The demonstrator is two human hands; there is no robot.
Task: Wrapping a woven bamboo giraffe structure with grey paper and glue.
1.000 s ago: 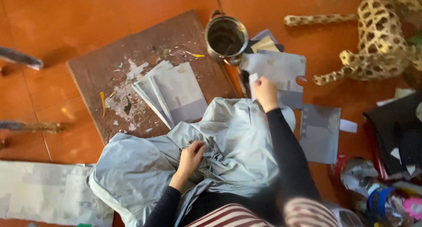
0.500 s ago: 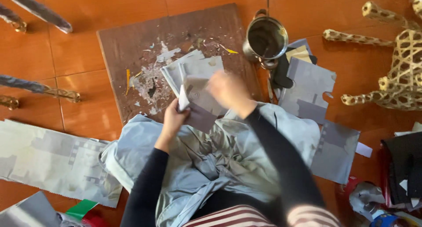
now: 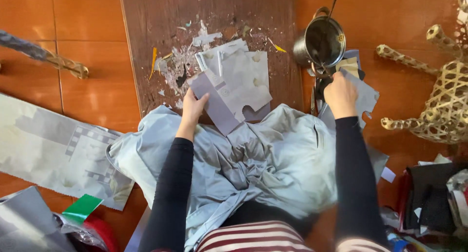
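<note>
My left hand (image 3: pixel 192 107) holds a grey paper strip (image 3: pixel 216 102) by its lower left edge, over the near edge of a brown wooden board (image 3: pixel 156 32). A stack of pale grey cut paper sheets (image 3: pixel 241 74) lies on the board just beyond the strip. My right hand (image 3: pixel 340 93) reaches to the right of the board, closed around something dark beside a metal pot (image 3: pixel 320 41); what it grips is hidden. A light blue-grey cloth (image 3: pixel 263 159) covers my lap under both forearms.
Paper scraps and dried white residue (image 3: pixel 187 62) litter the board. A woven bamboo animal frame (image 3: pixel 441 101) stands at right. A large grey paper sheet (image 3: pixel 53 145) lies on the orange tile floor at left, a paper-wrapped stick (image 3: pixel 44 57) above it. Dark clutter (image 3: pixel 431 198) sits at lower right.
My hands have parted: the left stays with the grey strip at the board's near edge, the right has swung right to the pot. The view has shifted closer and up.
</note>
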